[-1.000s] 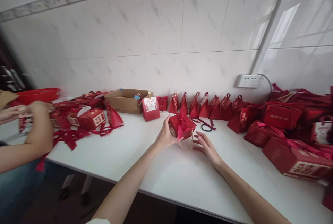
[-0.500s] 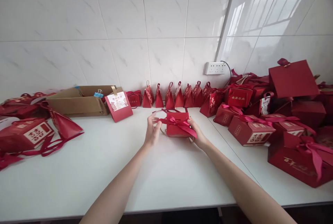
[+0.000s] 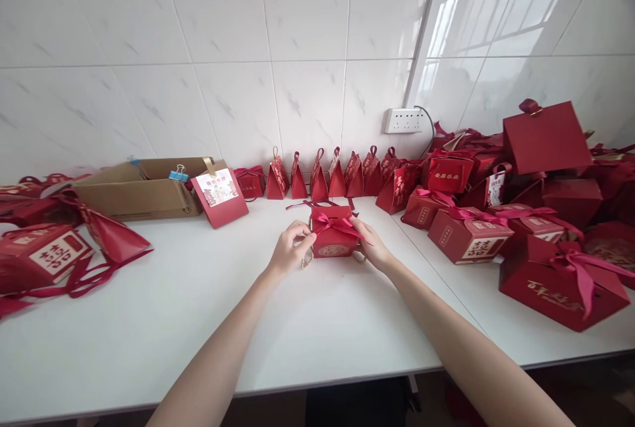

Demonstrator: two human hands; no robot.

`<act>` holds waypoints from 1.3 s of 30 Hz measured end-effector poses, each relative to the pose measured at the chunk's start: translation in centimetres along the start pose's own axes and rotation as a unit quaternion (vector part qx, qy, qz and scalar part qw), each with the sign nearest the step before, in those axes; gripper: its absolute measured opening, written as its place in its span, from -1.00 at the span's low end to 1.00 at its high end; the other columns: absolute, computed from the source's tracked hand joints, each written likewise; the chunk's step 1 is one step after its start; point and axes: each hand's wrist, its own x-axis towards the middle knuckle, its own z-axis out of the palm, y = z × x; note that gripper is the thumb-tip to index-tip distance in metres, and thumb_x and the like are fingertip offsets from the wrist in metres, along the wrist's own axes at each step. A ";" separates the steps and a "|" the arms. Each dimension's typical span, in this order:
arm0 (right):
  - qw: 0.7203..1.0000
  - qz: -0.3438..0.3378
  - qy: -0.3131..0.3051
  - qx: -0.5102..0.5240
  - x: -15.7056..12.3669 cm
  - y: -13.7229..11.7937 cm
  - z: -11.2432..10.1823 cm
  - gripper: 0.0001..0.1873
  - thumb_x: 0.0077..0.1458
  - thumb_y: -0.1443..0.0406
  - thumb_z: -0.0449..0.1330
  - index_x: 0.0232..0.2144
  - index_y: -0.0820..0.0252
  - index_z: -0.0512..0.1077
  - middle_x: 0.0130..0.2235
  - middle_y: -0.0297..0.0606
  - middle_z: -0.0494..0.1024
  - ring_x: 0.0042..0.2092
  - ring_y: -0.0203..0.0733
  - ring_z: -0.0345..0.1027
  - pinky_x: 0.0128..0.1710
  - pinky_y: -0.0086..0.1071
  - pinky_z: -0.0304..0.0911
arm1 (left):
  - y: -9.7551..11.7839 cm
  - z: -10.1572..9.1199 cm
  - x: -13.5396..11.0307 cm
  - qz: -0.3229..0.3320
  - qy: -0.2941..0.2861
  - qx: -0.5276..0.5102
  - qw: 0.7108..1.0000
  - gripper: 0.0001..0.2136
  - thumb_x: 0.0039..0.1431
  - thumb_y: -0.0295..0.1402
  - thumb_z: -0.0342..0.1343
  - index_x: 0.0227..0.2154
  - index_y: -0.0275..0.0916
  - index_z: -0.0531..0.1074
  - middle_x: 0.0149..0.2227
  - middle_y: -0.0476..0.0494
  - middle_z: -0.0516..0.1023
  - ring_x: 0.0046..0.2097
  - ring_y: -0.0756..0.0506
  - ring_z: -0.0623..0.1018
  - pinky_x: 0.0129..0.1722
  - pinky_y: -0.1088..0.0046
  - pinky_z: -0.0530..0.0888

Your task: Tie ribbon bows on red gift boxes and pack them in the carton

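A small red gift box [image 3: 335, 246] stands on the white table in front of me, a gold emblem on its front. Across its top lies a pink ribbon bow [image 3: 333, 223]. My left hand [image 3: 292, 248] is closed at the box's left side, thumb and curled fingers at the ribbon's end. On the other side, my right hand [image 3: 373, 246] grips the right edge, its fingertips partly hidden behind the box. Gold cord loops hang at both lower sides, beneath my hands.
Upright triangular red boxes [image 3: 317, 184] line the wall. Many red gift boxes [image 3: 469, 235] are piled on the right. More boxes [image 3: 54, 255] lie at left, beside a cardboard tray [image 3: 133, 199] and a tilted red box [image 3: 225, 212]. A power strip [image 3: 404, 121] is on the wall.
The gift box has tilted back so that its emblem front now shows, and it rests upright on the table. My hands have moved closer in against its sides. The view has shifted slightly.
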 end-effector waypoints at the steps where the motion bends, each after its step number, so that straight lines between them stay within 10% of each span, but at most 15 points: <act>1: 1.000 0.016 0.005 0.012 0.0 -0.1 0.1 -0.46 -0.03 -0.16 0.08 -0.25 0.16 0.36 -0.39 -0.28 0.47 -0.35 -0.18 0.38 -0.43 -0.38 0.28 | 0.1 0.1 0.0 -0.005 0.007 -0.003 1.000 -0.77 0.02 -0.25 0.04 -0.65 -0.22 0.26 -0.40 -0.06 0.34 -0.32 -0.04 0.43 -0.38 0.48 0.41; 12: 0.993 -0.102 -0.035 -0.036 -1.1 -1.7 -0.5 -0.48 -0.03 -0.18 0.08 -0.35 0.11 0.13 -0.32 -0.33 0.40 -0.30 -0.24 0.31 -0.27 -0.34 0.25 | -0.2 0.9 -1.0 0.056 0.031 0.089 0.994 -0.75 0.07 -0.28 0.02 -0.64 -0.24 0.20 -0.27 -0.09 0.31 -0.49 0.07 0.30 -0.43 0.44 0.39; 33: 0.997 -0.051 0.052 0.026 -0.4 -0.9 -0.1 -0.49 -0.26 -0.08 0.32 -0.55 0.19 0.26 -0.36 -0.27 0.44 -0.36 -0.23 0.33 -0.40 -0.38 0.29 | -0.7 1.9 -1.2 0.094 -0.012 0.065 0.993 -0.86 0.02 -0.28 0.11 -0.55 -0.21 0.39 0.12 -0.27 0.19 0.17 -0.27 0.29 0.12 0.10 0.29; 39: 0.997 -0.070 0.038 -0.008 -0.4 -1.0 -0.2 -0.54 -0.23 -0.02 0.33 -0.58 0.18 0.25 -0.19 -0.21 0.45 -0.20 -0.12 0.38 -0.29 -0.31 0.32 | -0.3 0.2 -0.7 0.012 0.018 0.025 0.999 -0.77 0.08 -0.17 0.03 -0.55 -0.20 0.28 -0.13 -0.21 0.47 0.03 -0.24 0.43 0.03 0.12 0.35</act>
